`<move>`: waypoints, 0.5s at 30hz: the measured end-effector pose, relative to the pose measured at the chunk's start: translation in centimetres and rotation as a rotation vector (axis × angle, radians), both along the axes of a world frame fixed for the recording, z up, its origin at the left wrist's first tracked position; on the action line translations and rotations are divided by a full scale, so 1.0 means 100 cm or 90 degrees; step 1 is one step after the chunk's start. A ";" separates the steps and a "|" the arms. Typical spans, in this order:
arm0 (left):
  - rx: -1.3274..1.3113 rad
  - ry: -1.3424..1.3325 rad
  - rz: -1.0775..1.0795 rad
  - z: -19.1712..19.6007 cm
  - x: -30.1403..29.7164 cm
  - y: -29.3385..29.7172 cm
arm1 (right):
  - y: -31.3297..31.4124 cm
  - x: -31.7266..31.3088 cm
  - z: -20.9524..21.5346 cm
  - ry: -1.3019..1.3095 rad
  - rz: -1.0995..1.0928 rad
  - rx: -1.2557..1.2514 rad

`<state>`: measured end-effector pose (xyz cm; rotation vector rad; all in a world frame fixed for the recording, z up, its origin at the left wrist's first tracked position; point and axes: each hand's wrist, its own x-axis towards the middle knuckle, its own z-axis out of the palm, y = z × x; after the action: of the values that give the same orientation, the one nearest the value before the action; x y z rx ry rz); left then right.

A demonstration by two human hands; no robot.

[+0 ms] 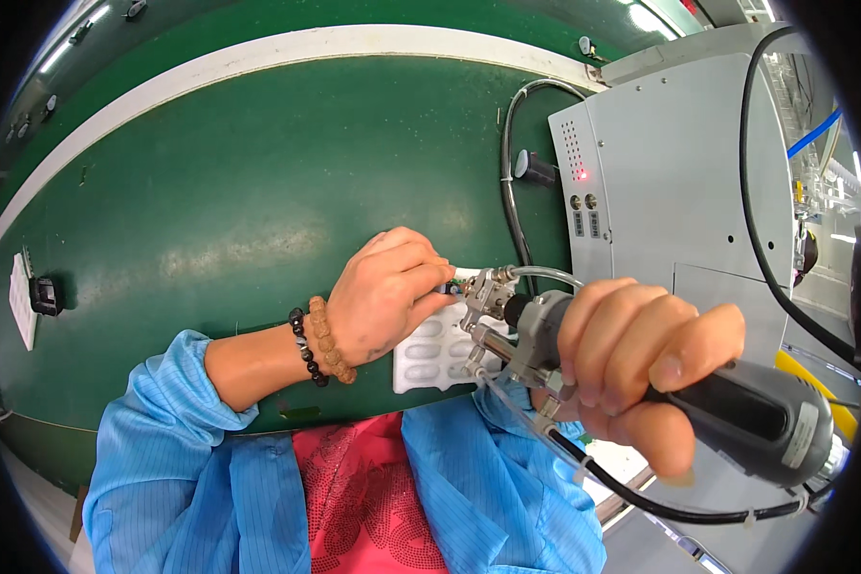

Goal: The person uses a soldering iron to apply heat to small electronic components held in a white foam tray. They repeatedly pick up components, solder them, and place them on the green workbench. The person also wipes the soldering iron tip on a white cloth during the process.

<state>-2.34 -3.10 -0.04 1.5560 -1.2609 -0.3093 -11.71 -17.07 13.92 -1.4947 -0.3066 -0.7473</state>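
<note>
My right hand (631, 359) is wrapped round the dark body of a powered screwdriver (761, 421), held at a slant with its metal nozzle end pointing left. A clear hose and a black cable run from it. My left hand (387, 297) is closed, thumb and fingers pinching a small part with green and dark bits (452, 287) right at the nozzle. Most of that part is hidden by my fingers. Beneath both lies a white tray (404, 375) with rows of oval hollows, partly covered by the tool and my left hand.
A large grey machine box (679, 163) with a lit red lamp stands at the right, a black hose (507, 172) looping beside it. A small dark cylinder (536, 168) is near its front. On the green table's (210, 172) far left are a white panel (22, 301) and a black holder (45, 297).
</note>
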 end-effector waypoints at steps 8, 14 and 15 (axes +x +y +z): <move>-0.012 -0.008 -0.007 -0.001 -0.001 -0.002 | -0.012 -0.035 0.021 -0.096 0.005 -0.028; 0.014 0.025 0.021 0.012 0.010 0.001 | -0.008 -0.066 0.031 -0.182 -0.068 0.026; 0.017 0.037 0.025 0.020 0.013 0.002 | -0.007 -0.065 0.032 -0.179 -0.076 0.025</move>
<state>-1.05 -2.93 1.95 1.5827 -1.1845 -0.3448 -18.20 -17.76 17.13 -1.3798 -0.4141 -1.0567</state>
